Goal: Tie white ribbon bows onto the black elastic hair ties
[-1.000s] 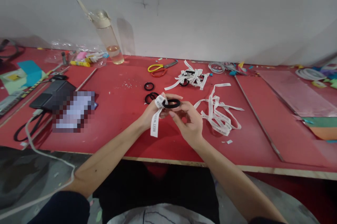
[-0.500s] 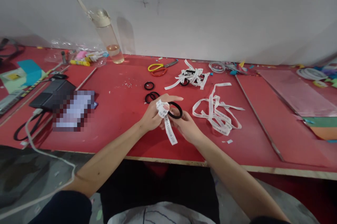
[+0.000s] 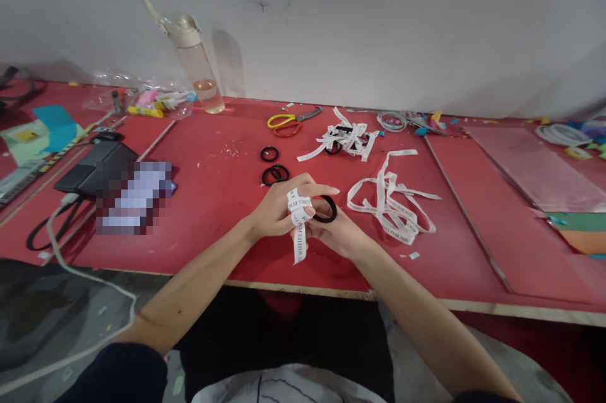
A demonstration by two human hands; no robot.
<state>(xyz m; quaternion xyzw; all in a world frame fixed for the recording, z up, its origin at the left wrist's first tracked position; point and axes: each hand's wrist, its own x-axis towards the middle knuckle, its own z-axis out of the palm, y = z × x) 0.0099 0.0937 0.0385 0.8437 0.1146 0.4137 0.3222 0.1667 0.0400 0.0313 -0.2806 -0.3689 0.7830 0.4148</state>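
Along the red surface [image 3: 218,156], which runs the full width of the view against a white wall, work materials lie scattered. A dark flat case [image 3: 95,166] lies at the left, beside a blurred patch. A clear bottle [image 3: 196,65] with a pale cap stands near the wall, holding a little amber liquid at its base. A loose heap of white printed ribbon [image 3: 391,207] lies to the right of the hands, close to them but not touching. A second, smaller ribbon heap [image 3: 345,138] lies further back. Yellow-handled scissors [image 3: 288,120] lie closed near the wall.

The left hand [image 3: 274,210] and right hand [image 3: 343,235] meet above the surface near its front edge. Left fingers pinch the white ribbon strip [image 3: 299,220] where it wraps the ring, with the index finger stretched straight out over the top. Right fingers are curled beneath, gripping the black ring [image 3: 327,208] from below.

The ribbon strip is narrow, white and printed with dark lettering. It is wound round the left part of the ring, and its free tail hangs straight down. The ring is thin, round and plain black, with only its right arc exposed.

A single spare ring [image 3: 269,153] and an overlapping pair of rings [image 3: 275,174] lie on the surface just behind the hands.
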